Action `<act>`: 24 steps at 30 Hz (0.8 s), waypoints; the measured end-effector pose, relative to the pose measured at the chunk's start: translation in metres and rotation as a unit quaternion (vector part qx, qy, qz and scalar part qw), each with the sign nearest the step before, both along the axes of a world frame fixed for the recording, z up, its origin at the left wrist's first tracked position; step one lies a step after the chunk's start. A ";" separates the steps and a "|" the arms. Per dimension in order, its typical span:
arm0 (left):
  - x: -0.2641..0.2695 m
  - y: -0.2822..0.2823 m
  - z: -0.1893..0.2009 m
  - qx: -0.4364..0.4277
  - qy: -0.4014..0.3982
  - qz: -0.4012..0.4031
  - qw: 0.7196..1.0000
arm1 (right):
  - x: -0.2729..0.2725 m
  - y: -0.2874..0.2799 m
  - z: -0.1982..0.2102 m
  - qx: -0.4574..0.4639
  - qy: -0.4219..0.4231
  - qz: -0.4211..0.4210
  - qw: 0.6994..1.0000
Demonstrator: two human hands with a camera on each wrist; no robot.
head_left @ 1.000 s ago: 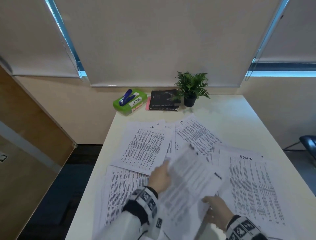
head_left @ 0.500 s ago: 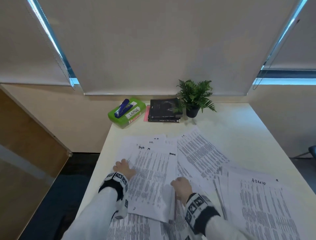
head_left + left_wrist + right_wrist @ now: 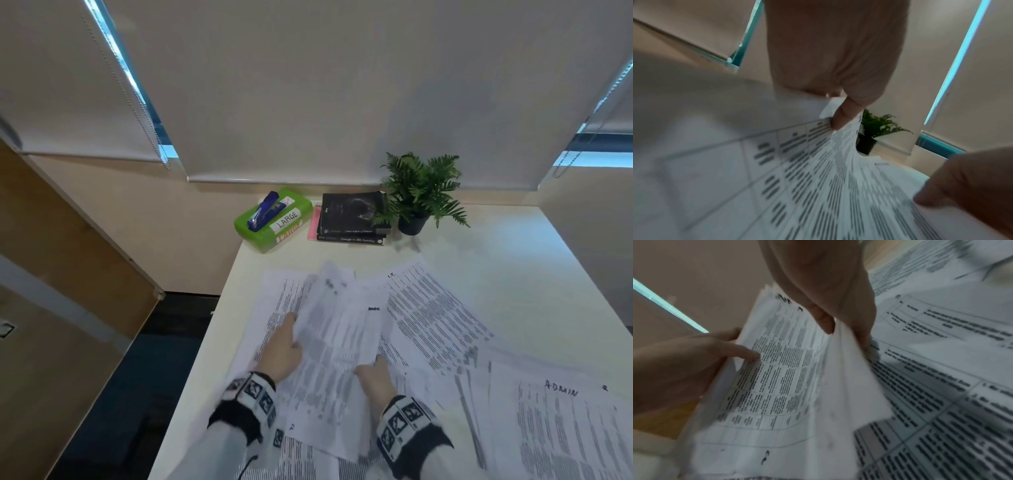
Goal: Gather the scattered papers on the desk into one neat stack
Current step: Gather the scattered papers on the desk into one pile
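The left hand (image 3: 284, 353) grips the left edge of a lifted bundle of papers (image 3: 337, 342), thumb on the printed face and fingers beneath, as the left wrist view shows. The right hand (image 3: 373, 377) pinches the bundle's right edge, thumb over the sheets. The bundle hangs raised and bowed above the near-left part of the white surface (image 3: 513, 274).

Handling, judged: the sheets are light, limp and slick against each other — they will fan or slide unless held at opposite long edges and tapped square on the surface.

More sheets lie loose underneath and to the right, overlapping; one group (image 3: 565, 428) marked "ADMIN" sits at the near right, another spread (image 3: 435, 308) fans toward the back.

Along the far edge, well apart from the papers — a green box (image 3: 274, 224) labelled "LARGE" with a blue stapler (image 3: 265, 209) on top, dark books (image 3: 352, 219), and a potted fern (image 3: 421, 192). None obstructs the gathering.
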State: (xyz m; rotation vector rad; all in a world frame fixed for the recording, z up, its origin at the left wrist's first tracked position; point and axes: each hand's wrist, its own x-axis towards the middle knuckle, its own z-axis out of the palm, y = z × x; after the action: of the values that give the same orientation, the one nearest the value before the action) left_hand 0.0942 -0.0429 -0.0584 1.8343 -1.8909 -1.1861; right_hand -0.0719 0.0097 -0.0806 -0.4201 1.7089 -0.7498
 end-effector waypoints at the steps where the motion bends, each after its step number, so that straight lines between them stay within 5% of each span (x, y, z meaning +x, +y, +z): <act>1: -0.007 0.008 0.005 -0.033 0.002 -0.012 0.999 | -0.005 -0.001 -0.002 -0.008 0.019 -0.011 1.000; 5: -0.013 0.015 0.012 -0.101 0.017 0.052 0.993 | -0.019 -0.011 -0.001 -0.043 0.043 -0.052 0.997; 8: 0.003 -0.006 0.004 -0.089 -0.038 0.151 0.984 | -0.013 -0.024 0.009 -0.063 0.015 -0.009 0.998; 10: 0.019 -0.022 -0.006 -0.019 -0.129 0.199 0.971 | -0.004 -0.031 0.013 -0.041 0.012 0.022 0.999; 14: 0.039 -0.039 -0.015 0.128 -0.143 0.230 0.954 | 0.008 -0.043 0.012 -0.019 -0.004 0.026 0.999; 18: 0.047 -0.044 -0.027 0.126 -0.050 0.248 0.959 | 0.020 -0.047 0.016 -0.020 -0.052 0.063 0.997; 24: 0.050 -0.034 -0.036 0.069 0.112 0.374 0.918 | 0.051 -0.035 0.017 -0.162 0.091 0.209 0.960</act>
State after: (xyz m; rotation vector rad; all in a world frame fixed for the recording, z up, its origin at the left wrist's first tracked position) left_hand 0.1446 -0.0766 -0.0944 2.0854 -0.8451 -1.1756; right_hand -0.0206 -0.0248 -0.0640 -1.0701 1.5894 -0.6911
